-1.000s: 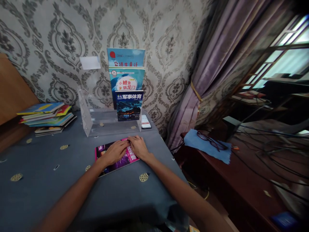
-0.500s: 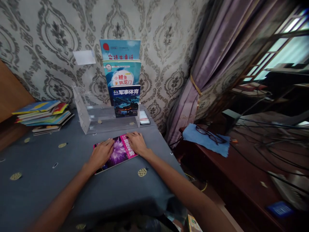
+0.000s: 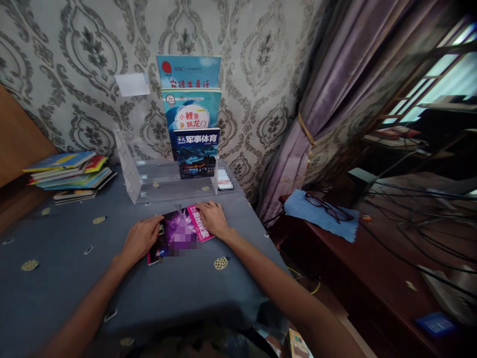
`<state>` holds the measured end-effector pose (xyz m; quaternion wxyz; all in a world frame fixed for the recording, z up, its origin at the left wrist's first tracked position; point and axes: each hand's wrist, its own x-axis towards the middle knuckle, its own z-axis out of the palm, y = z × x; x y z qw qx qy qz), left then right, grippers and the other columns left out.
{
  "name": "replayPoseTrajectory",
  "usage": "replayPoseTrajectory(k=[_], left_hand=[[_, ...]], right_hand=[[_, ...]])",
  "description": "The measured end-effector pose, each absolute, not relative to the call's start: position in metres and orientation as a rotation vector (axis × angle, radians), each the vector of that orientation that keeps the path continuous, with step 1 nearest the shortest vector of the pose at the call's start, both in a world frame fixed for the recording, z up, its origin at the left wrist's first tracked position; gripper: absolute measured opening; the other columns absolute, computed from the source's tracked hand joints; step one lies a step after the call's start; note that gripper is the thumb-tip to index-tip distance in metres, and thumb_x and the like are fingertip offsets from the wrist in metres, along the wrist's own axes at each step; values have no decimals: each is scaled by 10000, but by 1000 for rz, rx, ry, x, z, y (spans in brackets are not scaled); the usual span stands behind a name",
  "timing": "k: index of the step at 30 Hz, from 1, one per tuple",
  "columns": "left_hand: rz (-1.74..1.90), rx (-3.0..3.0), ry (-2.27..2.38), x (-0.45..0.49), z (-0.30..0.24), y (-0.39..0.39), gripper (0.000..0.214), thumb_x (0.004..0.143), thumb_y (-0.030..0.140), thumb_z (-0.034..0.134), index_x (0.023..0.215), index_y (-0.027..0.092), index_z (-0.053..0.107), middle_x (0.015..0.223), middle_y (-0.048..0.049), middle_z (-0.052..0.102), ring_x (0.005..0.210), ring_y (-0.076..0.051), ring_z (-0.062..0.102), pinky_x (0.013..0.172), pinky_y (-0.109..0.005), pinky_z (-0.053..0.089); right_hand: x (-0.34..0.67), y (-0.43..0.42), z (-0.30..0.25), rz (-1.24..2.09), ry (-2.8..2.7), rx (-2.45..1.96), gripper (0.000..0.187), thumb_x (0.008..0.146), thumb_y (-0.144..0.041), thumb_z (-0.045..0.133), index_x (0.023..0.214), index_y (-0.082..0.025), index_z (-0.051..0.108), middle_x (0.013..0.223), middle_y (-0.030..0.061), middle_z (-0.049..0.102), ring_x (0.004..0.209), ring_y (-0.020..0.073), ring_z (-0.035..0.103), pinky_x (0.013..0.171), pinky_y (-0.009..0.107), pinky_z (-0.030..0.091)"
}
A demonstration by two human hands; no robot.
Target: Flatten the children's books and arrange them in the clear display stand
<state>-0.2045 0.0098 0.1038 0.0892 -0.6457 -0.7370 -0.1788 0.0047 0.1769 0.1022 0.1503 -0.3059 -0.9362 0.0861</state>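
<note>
A thin book with a purple starburst cover and a pink title band point(image 3: 181, 229) lies slantwise on the blue-grey tablecloth, cover up. My left hand point(image 3: 143, 237) is at its left end, fingers bent over the edge. At the pink end, my right hand point(image 3: 213, 219) has its curled fingers on the upper right edge. Undersides of both hands are hidden. Just beyond stands a clear acrylic book rack point(image 3: 164, 191). In its right part three books stand upright in steps: a dark blue one point(image 3: 197, 156) in front, a teal one point(image 3: 191, 108) behind it, and a light blue one point(image 3: 190, 71) at the back.
Left of the rack lies a pile of thin books point(image 3: 70, 174). A patterned tablecloth point(image 3: 112, 283) covers the table. To the right, a purple curtain point(image 3: 294, 159) hangs beside a dark red desk point(image 3: 357, 278), which bears a blue cloth point(image 3: 320, 219), eyeglasses point(image 3: 328, 206) and tangled cables.
My left hand has slid left off the cover to the book's left end, uncovering more of the purple picture. My right hand stays at the pink end. The view has shifted slightly.
</note>
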Motion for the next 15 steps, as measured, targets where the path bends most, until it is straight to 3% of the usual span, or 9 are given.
replayPoseTrajectory(k=[5,11,15], left_hand=[[-621,-1896,-2233,-220,104,-2,408,921,262,370,1157,243,703,1053,-38,771,906,-218,726,819,-333,566],[-771,-1933,-2299,-235,99,-15,447,934,328,345,1191,198,687,1183,-70,731,1028,-235,706,899,-379,558],[-778,-1966,-2280,-239,96,-22,445,924,287,345,1230,219,661,1229,-51,711,1111,-223,681,1028,-424,500]], right_hand=[[3,178,98,232,-2697,-884,332,987,-171,411,1255,-226,598,1258,75,676,1159,223,527,924,364,356],[3,178,99,241,-2684,-880,325,983,-173,416,1240,-228,607,1274,68,669,1155,231,536,914,363,363],[3,176,100,228,-2704,-903,347,975,-163,418,1272,-224,588,1290,80,658,1153,238,534,922,371,369]])
